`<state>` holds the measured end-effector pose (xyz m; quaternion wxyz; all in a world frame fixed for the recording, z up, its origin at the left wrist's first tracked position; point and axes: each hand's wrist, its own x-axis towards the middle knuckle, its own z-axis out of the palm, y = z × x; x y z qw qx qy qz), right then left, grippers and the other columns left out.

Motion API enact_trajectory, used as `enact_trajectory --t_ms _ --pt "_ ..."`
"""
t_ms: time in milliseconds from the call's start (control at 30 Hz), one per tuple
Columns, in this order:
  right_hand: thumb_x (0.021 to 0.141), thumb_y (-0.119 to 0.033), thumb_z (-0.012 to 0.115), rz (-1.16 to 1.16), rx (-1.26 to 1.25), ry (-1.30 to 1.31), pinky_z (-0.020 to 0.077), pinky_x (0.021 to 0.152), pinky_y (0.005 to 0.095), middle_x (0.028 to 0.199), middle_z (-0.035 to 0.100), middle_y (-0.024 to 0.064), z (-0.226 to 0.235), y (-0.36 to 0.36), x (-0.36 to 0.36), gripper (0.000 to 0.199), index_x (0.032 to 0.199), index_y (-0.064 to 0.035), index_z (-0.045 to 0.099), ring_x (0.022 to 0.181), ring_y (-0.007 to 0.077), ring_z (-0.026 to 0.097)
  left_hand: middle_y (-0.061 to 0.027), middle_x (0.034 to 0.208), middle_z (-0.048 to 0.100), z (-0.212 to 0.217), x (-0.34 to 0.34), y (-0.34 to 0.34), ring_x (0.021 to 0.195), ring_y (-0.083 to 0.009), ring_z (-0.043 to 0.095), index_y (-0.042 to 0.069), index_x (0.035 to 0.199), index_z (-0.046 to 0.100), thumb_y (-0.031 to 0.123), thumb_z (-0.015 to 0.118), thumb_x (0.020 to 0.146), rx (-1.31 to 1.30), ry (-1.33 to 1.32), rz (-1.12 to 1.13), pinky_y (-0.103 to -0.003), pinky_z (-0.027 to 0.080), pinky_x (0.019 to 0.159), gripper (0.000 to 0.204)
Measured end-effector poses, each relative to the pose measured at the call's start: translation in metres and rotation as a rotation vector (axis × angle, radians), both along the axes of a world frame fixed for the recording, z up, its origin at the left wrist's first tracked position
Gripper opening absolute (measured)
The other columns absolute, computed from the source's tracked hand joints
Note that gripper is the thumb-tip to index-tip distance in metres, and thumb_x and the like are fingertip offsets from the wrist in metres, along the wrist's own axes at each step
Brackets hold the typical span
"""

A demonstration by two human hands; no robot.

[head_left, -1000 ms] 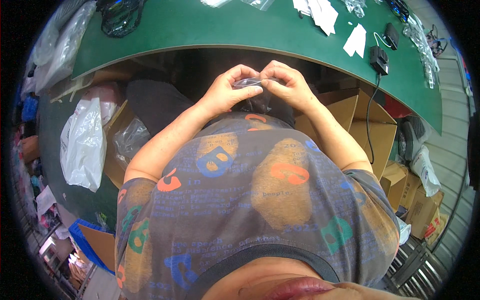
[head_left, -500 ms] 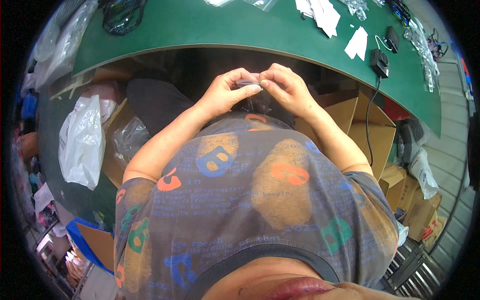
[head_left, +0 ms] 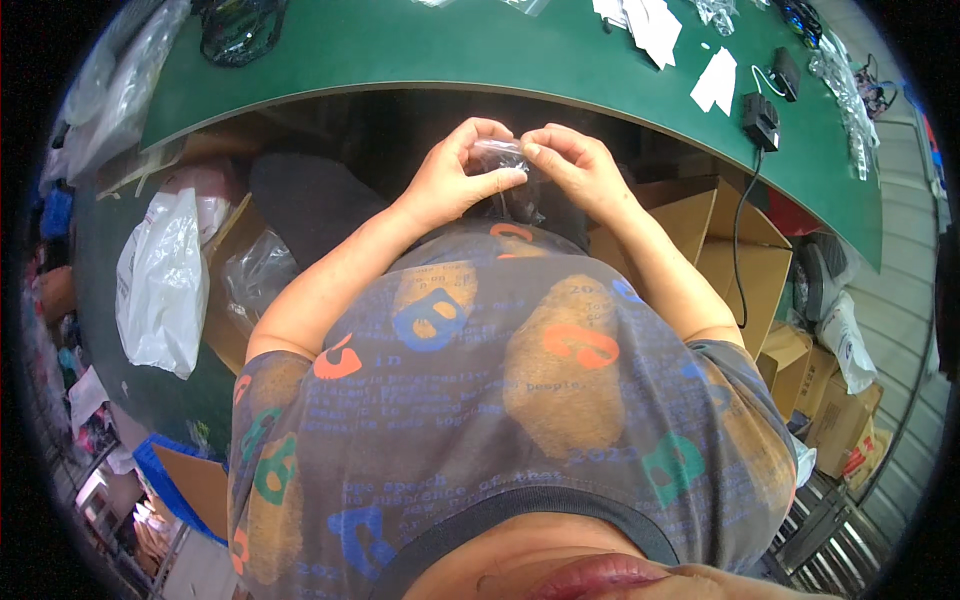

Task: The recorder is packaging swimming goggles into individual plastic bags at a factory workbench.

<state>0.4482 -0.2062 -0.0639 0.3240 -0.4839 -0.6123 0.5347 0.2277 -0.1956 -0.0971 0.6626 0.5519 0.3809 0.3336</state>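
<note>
Both hands — left hand, right hand — pinch a small clear plastic bag below the green table edge.

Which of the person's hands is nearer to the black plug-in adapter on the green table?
Right. The right hand is closer to the black adapter; the left hand is farther away.

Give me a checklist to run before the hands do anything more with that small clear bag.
1. Left hand has the small clear bag pinched: ok.
2. Right hand fingers on the bag's other edge: ok.
3. Bag held below the green table edge, apart from it: ok.
4. Bag's contents visible: cannot tell, the hands cover most of it.
5. Bag sealed or open: cannot tell.
6. Black adapter and its cable lie well aside of the hands: ok.
</note>
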Motion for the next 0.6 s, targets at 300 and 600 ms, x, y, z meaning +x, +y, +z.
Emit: enact_trajectory --t_ms 300,600 --pt "0.090 -0.016 0.071 0.084 0.176 -0.145 0.0463 0.078 0.0274 0.089 0.058 0.0022 0.005 0.010 0.000 0.018 0.099 -0.0008 0.072 0.087 0.0116 0.058 -0.0109 0.115 0.067 -0.002 0.004 0.003 0.109 -0.0169 0.064 0.005 0.137 0.045 0.015 0.085 0.083 0.003 -0.115 0.004 -0.032 0.054 0.094 0.067" --pt "0.089 -0.015 0.070 0.185 0.170 -0.229 0.0482 0.077 0.0295 0.088 0.059 0.0025 0.017 0.017 -0.004 0.018 0.099 -0.0014 0.071 0.085 0.0132 0.059 -0.0132 0.123 0.066 0.001 0.004 0.000 0.114 -0.0198 0.063 0.008 0.147 0.037 0.011 0.082 0.085 0.042 -0.044 -0.014 -0.036 0.052 0.099 0.076"
